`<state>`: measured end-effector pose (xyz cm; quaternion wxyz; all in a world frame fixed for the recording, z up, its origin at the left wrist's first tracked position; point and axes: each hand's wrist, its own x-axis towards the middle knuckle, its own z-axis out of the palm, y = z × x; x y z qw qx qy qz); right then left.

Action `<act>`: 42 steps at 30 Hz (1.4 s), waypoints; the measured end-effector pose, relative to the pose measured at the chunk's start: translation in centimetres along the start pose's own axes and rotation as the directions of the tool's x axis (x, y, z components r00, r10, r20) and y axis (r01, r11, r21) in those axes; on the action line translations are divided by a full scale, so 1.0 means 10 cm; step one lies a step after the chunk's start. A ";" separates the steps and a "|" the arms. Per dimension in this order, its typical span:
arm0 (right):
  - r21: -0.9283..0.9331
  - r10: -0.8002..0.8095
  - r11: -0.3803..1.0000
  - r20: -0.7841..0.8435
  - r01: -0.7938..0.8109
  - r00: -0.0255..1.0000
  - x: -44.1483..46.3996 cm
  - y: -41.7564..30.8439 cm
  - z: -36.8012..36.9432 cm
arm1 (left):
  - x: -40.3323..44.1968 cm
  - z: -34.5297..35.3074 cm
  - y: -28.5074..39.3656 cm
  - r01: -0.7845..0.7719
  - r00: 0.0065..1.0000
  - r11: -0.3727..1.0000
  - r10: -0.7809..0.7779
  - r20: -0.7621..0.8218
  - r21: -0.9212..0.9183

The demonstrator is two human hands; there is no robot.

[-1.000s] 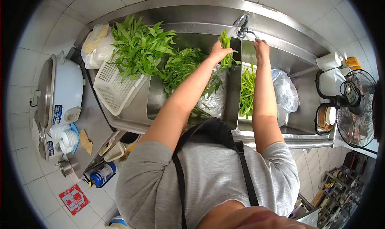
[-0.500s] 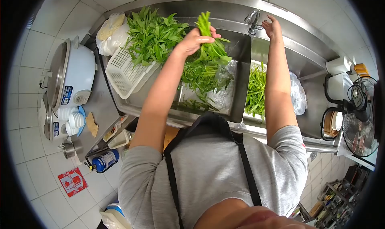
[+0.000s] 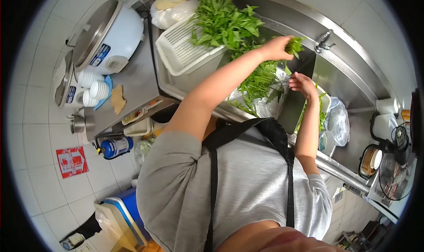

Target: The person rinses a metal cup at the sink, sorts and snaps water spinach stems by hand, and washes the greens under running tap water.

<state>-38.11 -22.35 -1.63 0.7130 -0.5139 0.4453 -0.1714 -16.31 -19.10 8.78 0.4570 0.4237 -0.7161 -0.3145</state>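
Over the left sink basin [image 3: 301, 73], my left hand [image 3: 279, 49] is closed round a small bunch of green leafy stems [image 3: 295, 45]. My right hand [image 3: 303, 85] is just below and to the right, near the divider between basins, its fingers apart and nothing seen in it. More leafy greens [image 3: 260, 82] lie in the left basin beside clear plastic. A large heap of greens [image 3: 227, 20] rests on the white perforated basket [image 3: 185, 51] at the left. Behind my right forearm, more stems [image 3: 321, 108] lie in a white container in the right basin.
The faucet [image 3: 324, 41] stands at the back rim. A clear plastic bag [image 3: 338, 121] is in the right basin. At the left are a large cooker [image 3: 119, 40], white cups [image 3: 98, 89] and a plastic bag [image 3: 172, 13]. A fan [image 3: 397, 163] stands far right.
The view has turned, shifting the scene. My right hand has left the faucet handle and come down near my left hand. Water no longer shows at the spout. My left hand still holds greens.
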 end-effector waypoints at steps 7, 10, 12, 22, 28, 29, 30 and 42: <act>0.548 -0.302 0.835 0.386 0.047 0.872 -0.25 -0.64 0.74 | -0.09 -0.38 0.54 -0.587 0.807 0.739 0.504 0.307 0.330; 0.726 -0.187 0.688 0.194 -0.013 0.963 -0.10 -1.00 0.90 | -0.28 -0.49 0.61 -0.636 0.748 0.703 0.460 0.479 0.318; 0.714 -0.216 0.700 0.165 0.034 0.962 0.03 -1.25 1.02 | -0.41 -0.66 0.69 -0.707 0.674 0.600 0.409 0.615 0.374; 0.525 -0.250 0.841 0.162 0.131 0.955 0.73 -2.45 2.49 | -0.95 -2.23 0.58 -0.302 0.900 0.366 0.414 0.136 0.880; 0.525 -0.330 0.794 -0.052 0.307 0.942 1.35 -2.58 3.47 | -1.39 -3.24 0.04 0.234 0.916 0.971 -0.237 -0.325 -0.049; 0.505 -0.379 0.785 -0.066 0.358 0.923 1.21 -2.63 3.62 | -1.38 -3.30 -0.03 0.227 0.918 0.973 -0.229 -0.324 -0.045; 0.561 -0.375 0.774 0.032 0.294 0.927 1.42 -2.66 3.74 | -1.37 -3.34 -0.09 0.345 0.880 0.938 -0.331 -0.342 -0.020; 0.383 -0.487 0.841 0.226 0.383 0.844 2.20 -2.37 4.12 | -1.29 -3.46 -1.09 0.402 0.758 0.875 -0.152 -0.634 0.271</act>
